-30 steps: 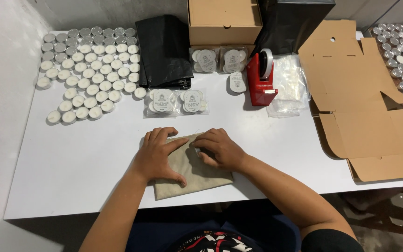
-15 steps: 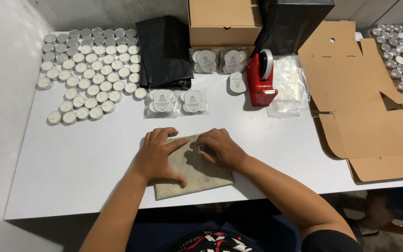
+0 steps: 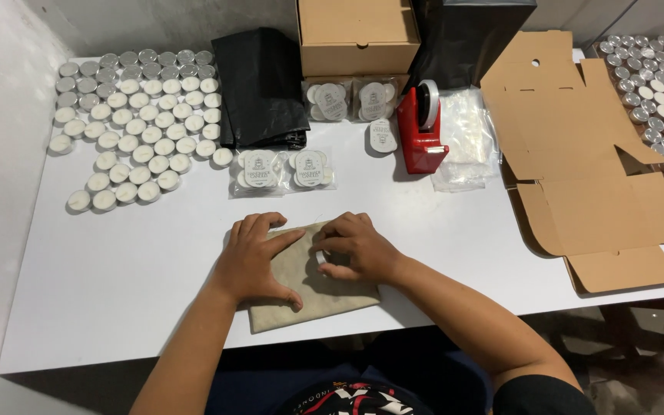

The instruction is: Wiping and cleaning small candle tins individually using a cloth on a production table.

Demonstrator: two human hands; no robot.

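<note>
I see tan cloth pouch flat on white table, near front edge. My left hand spread flat, pressing it. My right hand fingers curled, pinching top edge. Pouch looks soft, light, floppy. Best grab at edge or corner.

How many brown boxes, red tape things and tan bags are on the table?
Brown cardboard boxes: 2, a closed box and a flat unfolded box
Red tape dispenser: 1
Tan cloth pouch: 1, under the left hand and right hand
Total: 4
</note>
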